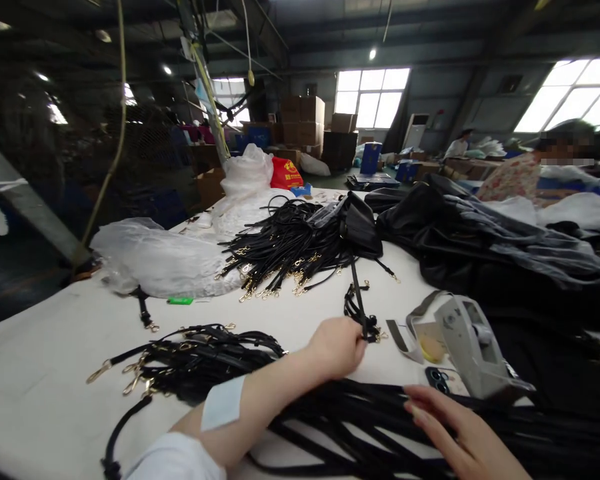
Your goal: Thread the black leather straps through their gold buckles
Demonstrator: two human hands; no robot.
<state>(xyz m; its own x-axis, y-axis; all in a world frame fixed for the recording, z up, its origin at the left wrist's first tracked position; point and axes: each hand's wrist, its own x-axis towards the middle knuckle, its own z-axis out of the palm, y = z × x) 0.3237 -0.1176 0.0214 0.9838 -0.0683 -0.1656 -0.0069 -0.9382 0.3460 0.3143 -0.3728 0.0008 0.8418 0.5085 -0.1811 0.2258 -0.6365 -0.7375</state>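
Observation:
My left hand [336,348] is closed around a thin black strap [359,293], which runs up from my fingers toward the far pile. Just beyond the knuckles lies a small coil of black straps [353,307] with gold clasps. My right hand [455,427] hovers with fingers stretched out over a long bundle of black straps [330,413] at the near edge; I see nothing in it. Under and left of my left forearm lies a heap of black straps with gold snap hooks [200,357]. Farther back spreads a larger pile of clasped black straps [290,240].
A grey tape dispenser [473,347] stands at the right, with a phone [445,380] beside it. Black material [460,227] is heaped at the back right. Clear plastic bags [165,257] lie at the left, near a green object [180,301]. A person [517,167] is farther right.

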